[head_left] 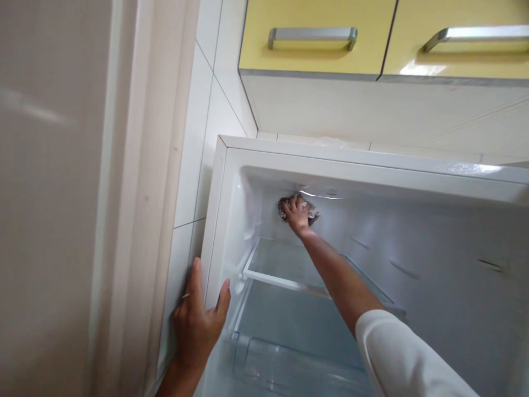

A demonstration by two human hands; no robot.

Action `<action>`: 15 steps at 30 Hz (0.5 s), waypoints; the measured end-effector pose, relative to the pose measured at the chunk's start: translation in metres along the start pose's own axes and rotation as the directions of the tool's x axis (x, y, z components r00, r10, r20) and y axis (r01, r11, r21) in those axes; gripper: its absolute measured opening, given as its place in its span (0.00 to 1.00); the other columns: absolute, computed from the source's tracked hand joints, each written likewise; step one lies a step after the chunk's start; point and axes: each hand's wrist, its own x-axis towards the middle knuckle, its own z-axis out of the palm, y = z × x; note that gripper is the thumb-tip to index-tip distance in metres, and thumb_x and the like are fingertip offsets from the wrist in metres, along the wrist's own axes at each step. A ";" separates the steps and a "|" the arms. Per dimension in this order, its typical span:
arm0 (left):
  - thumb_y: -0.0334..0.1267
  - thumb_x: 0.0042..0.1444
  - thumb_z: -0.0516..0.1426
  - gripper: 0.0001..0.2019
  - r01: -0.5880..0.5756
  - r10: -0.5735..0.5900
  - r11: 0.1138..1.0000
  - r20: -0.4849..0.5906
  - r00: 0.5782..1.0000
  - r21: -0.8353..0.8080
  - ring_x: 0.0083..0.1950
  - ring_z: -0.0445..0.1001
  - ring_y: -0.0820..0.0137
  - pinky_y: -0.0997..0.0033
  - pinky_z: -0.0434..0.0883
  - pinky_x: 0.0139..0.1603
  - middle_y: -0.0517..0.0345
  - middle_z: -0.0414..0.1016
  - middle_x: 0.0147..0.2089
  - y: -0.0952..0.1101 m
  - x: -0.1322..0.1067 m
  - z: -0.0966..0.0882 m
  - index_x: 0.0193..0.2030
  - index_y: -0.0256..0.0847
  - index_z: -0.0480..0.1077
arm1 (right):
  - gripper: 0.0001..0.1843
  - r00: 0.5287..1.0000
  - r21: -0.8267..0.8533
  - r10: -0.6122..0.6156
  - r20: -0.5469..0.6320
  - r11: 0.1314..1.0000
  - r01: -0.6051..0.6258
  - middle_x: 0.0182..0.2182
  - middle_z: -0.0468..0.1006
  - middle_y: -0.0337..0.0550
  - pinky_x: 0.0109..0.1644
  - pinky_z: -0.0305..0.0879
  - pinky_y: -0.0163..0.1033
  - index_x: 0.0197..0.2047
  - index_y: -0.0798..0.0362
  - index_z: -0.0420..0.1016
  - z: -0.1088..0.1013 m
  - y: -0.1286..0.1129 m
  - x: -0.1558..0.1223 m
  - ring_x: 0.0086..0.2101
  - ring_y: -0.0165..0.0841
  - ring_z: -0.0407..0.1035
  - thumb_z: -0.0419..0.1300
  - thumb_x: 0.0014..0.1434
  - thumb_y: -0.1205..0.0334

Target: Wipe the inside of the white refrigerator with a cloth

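Note:
My right hand (296, 214) reaches deep into an open white fridge (372, 162) and presses a crumpled grey cloth (311, 212) against the back wall, just under the ceiling of the compartment. Its fingers are closed over the cloth. My left hand (198, 322) grips the fridge's left front edge, thumb on the inside of the frame and fingers on the outer side. A white sleeve covers my right upper arm at the lower right.
A glass shelf (285, 264) sits below the cloth, and a clear plastic drawer (289, 364) lies lower down. Yellow cabinets (314, 55) with metal handles hang above the fridge. White wall tiles (206, 127) and a pale door frame (136, 193) stand to the left.

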 end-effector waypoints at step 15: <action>0.45 0.61 0.64 0.42 0.038 -0.038 0.999 -0.012 0.999 -0.006 0.43 0.85 0.49 0.59 0.81 0.35 0.31 0.79 0.57 0.000 -0.003 0.002 0.76 0.34 0.53 | 0.37 0.747 -0.049 0.629 0.218 0.771 -0.635 0.66 0.59 0.73 0.65 0.60 0.57 0.72 0.60 0.52 0.002 0.132 -0.047 0.64 0.56 0.60 0.53 0.62 0.61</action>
